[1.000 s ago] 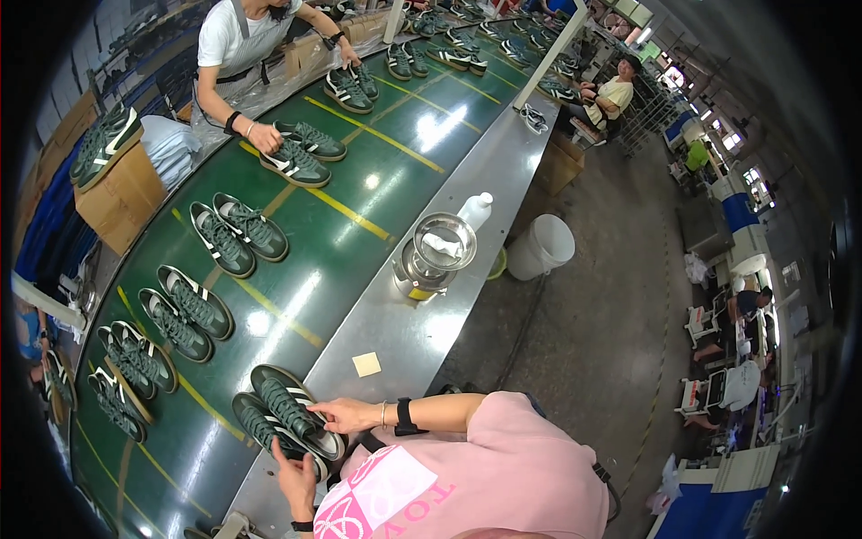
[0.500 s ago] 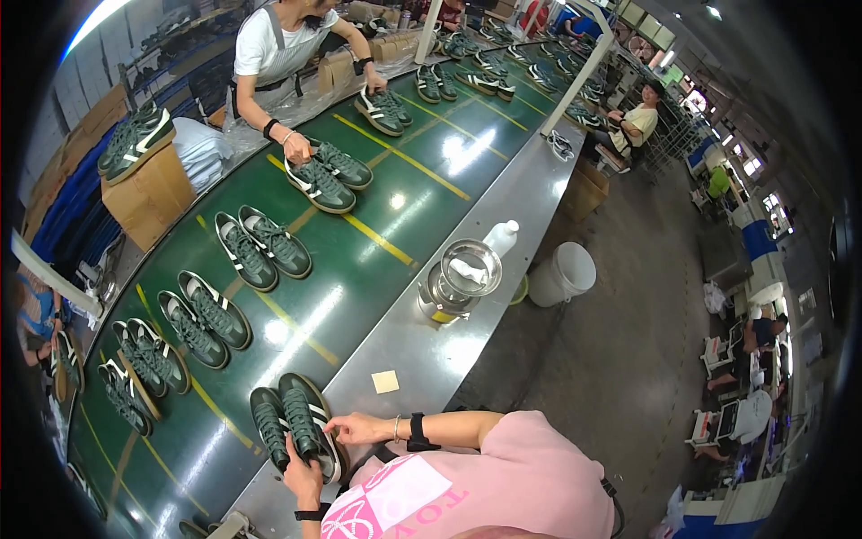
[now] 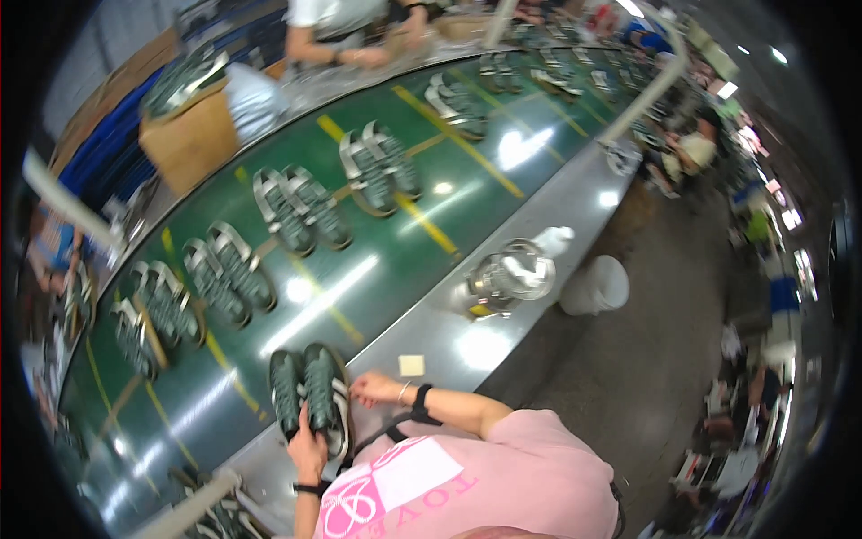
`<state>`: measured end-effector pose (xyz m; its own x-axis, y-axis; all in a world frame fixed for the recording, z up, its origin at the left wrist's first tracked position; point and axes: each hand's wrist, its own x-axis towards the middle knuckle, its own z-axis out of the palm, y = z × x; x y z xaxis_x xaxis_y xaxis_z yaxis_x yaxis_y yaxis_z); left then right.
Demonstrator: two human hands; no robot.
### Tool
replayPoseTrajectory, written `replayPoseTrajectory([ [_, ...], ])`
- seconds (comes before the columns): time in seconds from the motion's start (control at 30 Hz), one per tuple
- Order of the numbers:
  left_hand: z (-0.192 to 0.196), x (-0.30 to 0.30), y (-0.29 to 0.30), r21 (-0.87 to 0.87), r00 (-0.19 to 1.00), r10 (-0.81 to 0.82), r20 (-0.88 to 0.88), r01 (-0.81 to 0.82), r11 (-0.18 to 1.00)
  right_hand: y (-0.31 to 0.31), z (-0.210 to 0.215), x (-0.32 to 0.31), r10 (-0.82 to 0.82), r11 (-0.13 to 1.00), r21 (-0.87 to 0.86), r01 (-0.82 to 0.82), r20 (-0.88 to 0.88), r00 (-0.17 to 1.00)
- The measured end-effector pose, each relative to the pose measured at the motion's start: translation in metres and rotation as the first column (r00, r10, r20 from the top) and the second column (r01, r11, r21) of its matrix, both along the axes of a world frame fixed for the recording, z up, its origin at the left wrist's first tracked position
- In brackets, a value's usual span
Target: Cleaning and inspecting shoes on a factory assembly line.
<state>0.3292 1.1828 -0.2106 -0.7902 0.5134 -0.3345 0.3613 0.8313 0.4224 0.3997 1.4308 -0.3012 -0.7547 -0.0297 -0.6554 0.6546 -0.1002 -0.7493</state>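
Down at the lower centre of the frame, we see the pair of dark green shoes [image 3: 312, 397] lying side by side at the near edge of the green conveyor belt [image 3: 377, 260]. Our left hand [image 3: 308, 452] comes up from below and is closed on the heel end of the pair, fingers wrapped over the shoes. Our right hand [image 3: 377, 388], with a bracelet and a dark wristband, rests just right of the pair; its fingers are loosely curled and touch the right shoe's side, and we cannot tell whether they actually pinch it.

Just above the right hand a small pale square of paper [image 3: 411, 365] lies on the grey metal ledge [image 3: 539, 234]. Further right along the ledge stands a shiny metal container [image 3: 510, 278], with a white bucket [image 3: 594, 286] on the floor beside it. More pairs of green shoes [image 3: 301, 208] run up the belt toward the upper right, and another person [image 3: 346, 31] stands at the top of the frame.
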Motion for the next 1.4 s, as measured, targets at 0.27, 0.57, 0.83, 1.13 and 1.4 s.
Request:
replayPoseTrajectory([
  [0.27,0.003,-0.032,-0.003,0.148,0.964,0.231,0.131,-0.249,0.957,0.021,-0.017,-0.002,-0.102,0.99,-0.086,0.114,0.137,0.985],
  [0.57,0.043,-0.145,-0.054,0.19,0.831,0.555,-0.011,-0.544,0.818,0.025,-0.005,-0.008,-0.081,0.996,-0.026,0.09,0.237,0.968],
  [0.83,0.077,-0.322,-0.182,0.268,0.584,0.749,-0.315,-0.702,0.66,0.025,0.003,-0.006,-0.118,0.992,0.071,0.103,0.249,0.961],
  [1.13,0.079,-0.502,-0.263,0.335,0.341,0.846,-0.41,-0.806,0.487,0.033,0.008,-0.019,-0.174,0.983,0.129,0.135,0.372,0.912],
  [1.4,-0.028,-0.556,-0.192,-0.098,0.784,0.525,-0.33,-0.582,0.807,0.041,0.017,-0.026,-0.117,0.988,0.144,0.059,0.434,0.893],
])
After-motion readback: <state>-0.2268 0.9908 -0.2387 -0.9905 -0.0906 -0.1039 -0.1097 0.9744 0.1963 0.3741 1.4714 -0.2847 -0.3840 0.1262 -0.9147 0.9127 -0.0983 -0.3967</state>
